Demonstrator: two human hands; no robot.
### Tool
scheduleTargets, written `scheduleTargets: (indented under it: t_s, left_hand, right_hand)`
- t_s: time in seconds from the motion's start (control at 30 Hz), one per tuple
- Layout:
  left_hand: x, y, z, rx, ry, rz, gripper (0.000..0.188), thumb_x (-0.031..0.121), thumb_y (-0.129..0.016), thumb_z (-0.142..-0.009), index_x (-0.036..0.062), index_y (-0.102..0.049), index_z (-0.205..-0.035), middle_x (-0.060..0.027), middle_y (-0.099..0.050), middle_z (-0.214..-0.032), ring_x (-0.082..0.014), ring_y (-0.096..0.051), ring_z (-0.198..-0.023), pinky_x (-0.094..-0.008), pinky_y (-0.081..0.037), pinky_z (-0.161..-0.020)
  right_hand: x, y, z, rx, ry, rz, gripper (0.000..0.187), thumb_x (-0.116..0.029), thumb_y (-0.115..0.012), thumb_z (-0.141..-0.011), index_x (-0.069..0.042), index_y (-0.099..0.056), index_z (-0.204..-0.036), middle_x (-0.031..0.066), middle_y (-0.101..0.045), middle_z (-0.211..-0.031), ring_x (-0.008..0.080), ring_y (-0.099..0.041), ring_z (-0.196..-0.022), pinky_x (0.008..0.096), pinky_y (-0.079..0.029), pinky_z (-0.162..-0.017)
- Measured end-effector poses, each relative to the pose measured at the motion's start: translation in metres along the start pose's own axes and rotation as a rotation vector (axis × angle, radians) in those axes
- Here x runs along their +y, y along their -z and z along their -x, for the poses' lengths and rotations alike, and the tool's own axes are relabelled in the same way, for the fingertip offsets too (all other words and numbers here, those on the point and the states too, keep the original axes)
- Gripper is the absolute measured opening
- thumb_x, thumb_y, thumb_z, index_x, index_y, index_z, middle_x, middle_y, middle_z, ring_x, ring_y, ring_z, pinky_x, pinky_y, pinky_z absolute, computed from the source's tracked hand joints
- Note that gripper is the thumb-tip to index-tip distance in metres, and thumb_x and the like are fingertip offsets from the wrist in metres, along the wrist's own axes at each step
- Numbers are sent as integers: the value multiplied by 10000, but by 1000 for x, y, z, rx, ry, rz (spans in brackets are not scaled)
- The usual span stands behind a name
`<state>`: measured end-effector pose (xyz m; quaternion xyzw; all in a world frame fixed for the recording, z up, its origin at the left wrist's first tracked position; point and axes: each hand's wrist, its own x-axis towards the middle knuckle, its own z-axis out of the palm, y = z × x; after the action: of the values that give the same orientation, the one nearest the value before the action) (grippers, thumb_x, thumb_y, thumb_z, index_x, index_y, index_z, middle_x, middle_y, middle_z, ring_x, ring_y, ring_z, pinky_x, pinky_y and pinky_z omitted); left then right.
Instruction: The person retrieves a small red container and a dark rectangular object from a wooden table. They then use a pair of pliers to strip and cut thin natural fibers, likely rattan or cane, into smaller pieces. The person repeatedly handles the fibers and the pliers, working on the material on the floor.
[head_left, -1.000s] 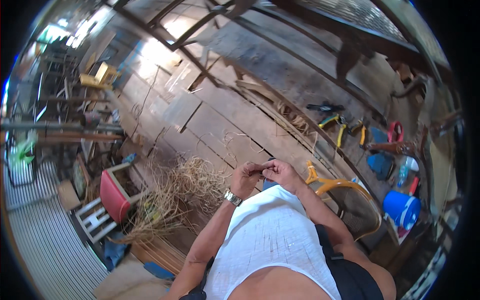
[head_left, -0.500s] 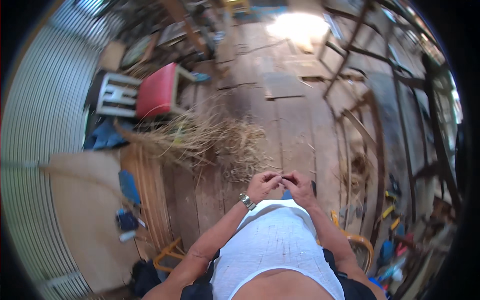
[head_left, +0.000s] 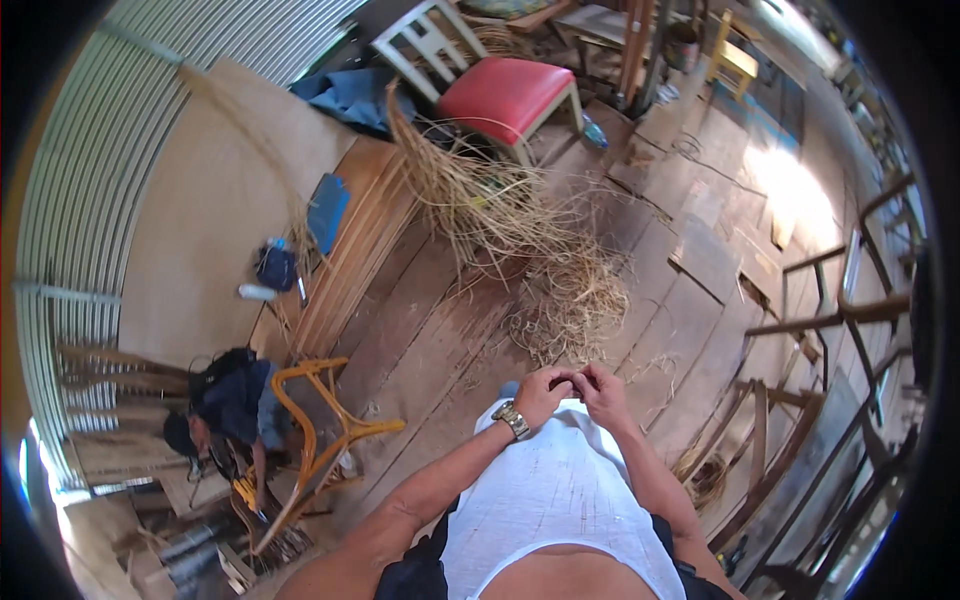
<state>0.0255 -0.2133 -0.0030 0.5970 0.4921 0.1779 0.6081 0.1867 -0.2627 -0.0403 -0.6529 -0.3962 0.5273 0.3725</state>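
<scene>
In front of my white shirt, my left hand [head_left: 541, 396] and my right hand [head_left: 606, 397] meet with their fingertips pinched together. Whatever lies between the fingers, if anything, is too small to make out. A metal wristwatch [head_left: 511, 419] is on my left wrist. Just beyond my hands, a tangled heap of pale cane strips [head_left: 570, 300] spreads over the plank floor. A longer bundle of strips [head_left: 470, 190] runs from it toward the chair, with no hand touching it.
A red-seated chair [head_left: 508, 97] stands beyond the bundle. At left are stacked boards [head_left: 350, 250], a blue folder [head_left: 327, 212] and an orange cane frame [head_left: 325, 430]. Behind that frame, a person in dark clothes [head_left: 235, 410] bends low. Dark wooden frames [head_left: 780, 470] stand at right.
The view has swung to the left, so the chair and cane heap sit farther right and the person at left has come into view. My hands stay pinched together.
</scene>
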Motion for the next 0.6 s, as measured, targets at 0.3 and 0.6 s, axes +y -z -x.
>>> scheduleTargets:
  t_s: [0.3, 0.6]
  left_hand:
    - [-43, 9, 14, 275, 323, 713, 207, 64, -593, -931, -16, -636, -1117, -72, -689, -1006, -126, -658, -902, -254, -540, -779]
    - [-65, 136, 38, 417, 233, 229, 230, 183, -653, -908, 13, -683, -1061, -86, -721, -933, -121, -671, -859, -270, -526, -761]
  right_hand:
    - [-36, -32, -33, -296, -228, -194, 162, -162, -624, -951, -15, -581, -901, 45, -635, -771, 104, -580, -661, 269, -489, -591]
    - [-62, -145, -83, -608, -125, 40, 177, -168, -553, -986, -6, -623, -970, 60, -648, -731, 118, -591, -626, 272, -490, -581]
